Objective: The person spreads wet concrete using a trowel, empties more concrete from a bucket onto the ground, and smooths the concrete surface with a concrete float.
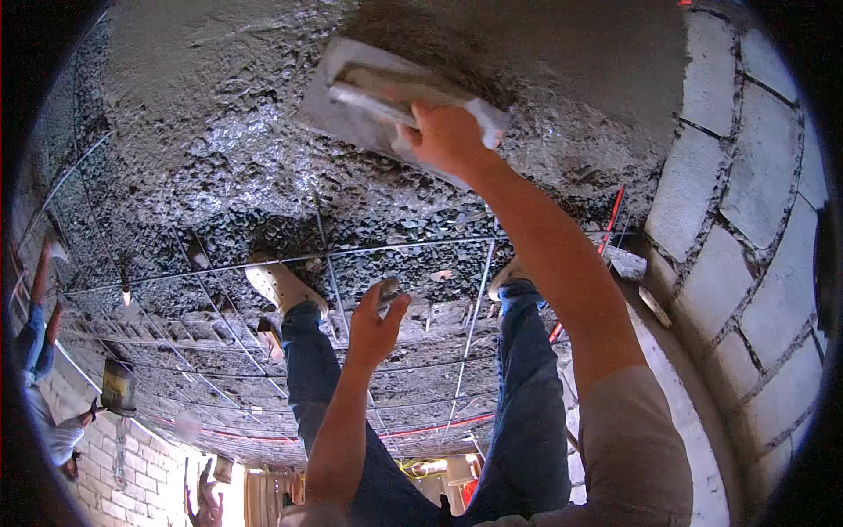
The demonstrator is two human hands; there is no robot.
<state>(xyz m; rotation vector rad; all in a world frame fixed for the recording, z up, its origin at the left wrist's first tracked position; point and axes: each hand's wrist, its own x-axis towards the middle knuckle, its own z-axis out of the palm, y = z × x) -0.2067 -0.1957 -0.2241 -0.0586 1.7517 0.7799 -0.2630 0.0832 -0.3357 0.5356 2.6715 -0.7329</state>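
Note:
My right hand (pixel 443 136) grips the handle of a steel finishing trowel (pixel 351 119), whose flat, wet blade lies on grey fresh concrete (pixel 184 105). The concrete is smoother toward the top and rougher, with exposed stones, lower down. My left hand (pixel 378 325) hangs between my legs with fingers curled around something small and greyish that I cannot make out. Below the trowel, steel reinforcing bars (pixel 369 250) cross a bed of dark gravel.
My two shod feet (pixel 281 285) stand among the bars. A concrete block wall (pixel 764 149) runs along the right, beside red tubing (pixel 613 220) and a pale block (pixel 625 262). At left are a co-worker (pixel 39 351) and a bucket (pixel 118 386); another person (pixel 206 496) is farther back.

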